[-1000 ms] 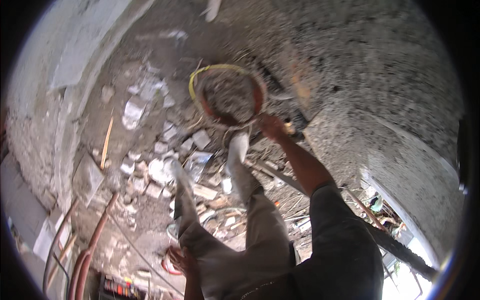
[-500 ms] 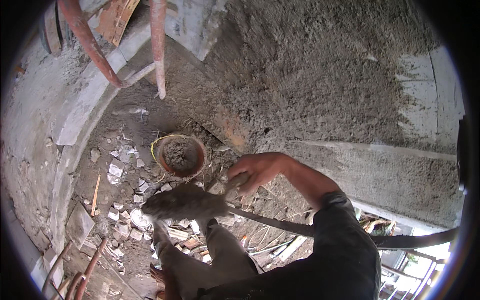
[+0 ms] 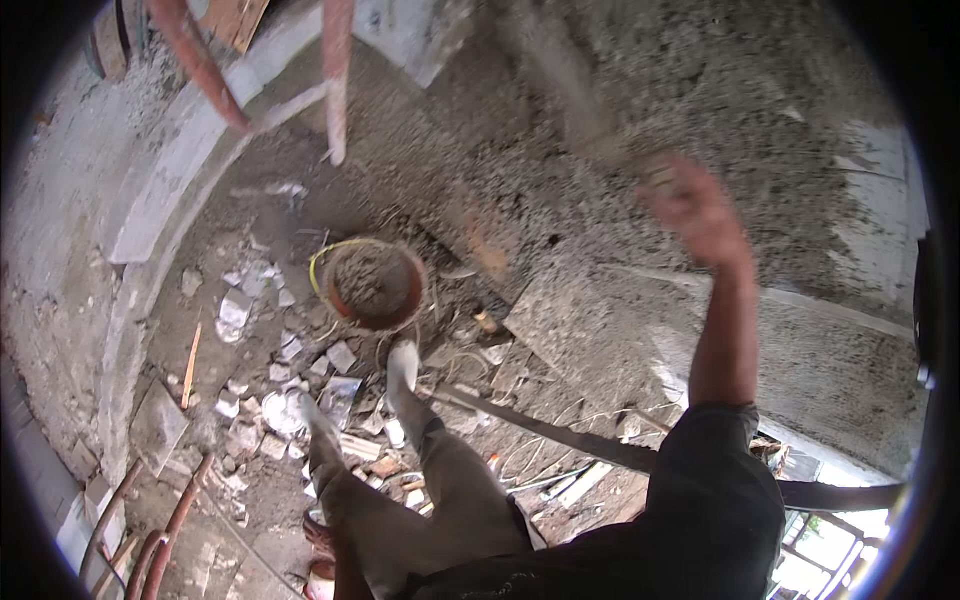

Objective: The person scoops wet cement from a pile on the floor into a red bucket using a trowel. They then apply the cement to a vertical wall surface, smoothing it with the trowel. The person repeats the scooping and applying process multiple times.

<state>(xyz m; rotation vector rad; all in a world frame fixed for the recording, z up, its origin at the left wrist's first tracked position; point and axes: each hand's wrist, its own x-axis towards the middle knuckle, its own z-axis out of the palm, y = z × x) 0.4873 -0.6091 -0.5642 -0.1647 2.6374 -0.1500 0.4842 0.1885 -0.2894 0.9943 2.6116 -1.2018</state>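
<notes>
Trowel [image 3: 590,125] badly blurred — right fingers [image 3: 670,205] closed round it, left hand [image 3: 318,535] too obscured to tell.

Orange-brown bucket [image 3: 416,295], yellow-edged at ten o'clock; grey-brown mortar [image 3: 368,278] inside; faded red pole [image 3: 337,80], eleven o'clock; black sleeve [image 3: 705,470].

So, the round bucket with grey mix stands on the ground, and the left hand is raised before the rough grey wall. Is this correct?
Not quite: the head view shows the right hand raised before the rough grey wall; the left hand is low, beside the left leg. The round bucket with grey mix does stand on the ground.
</notes>
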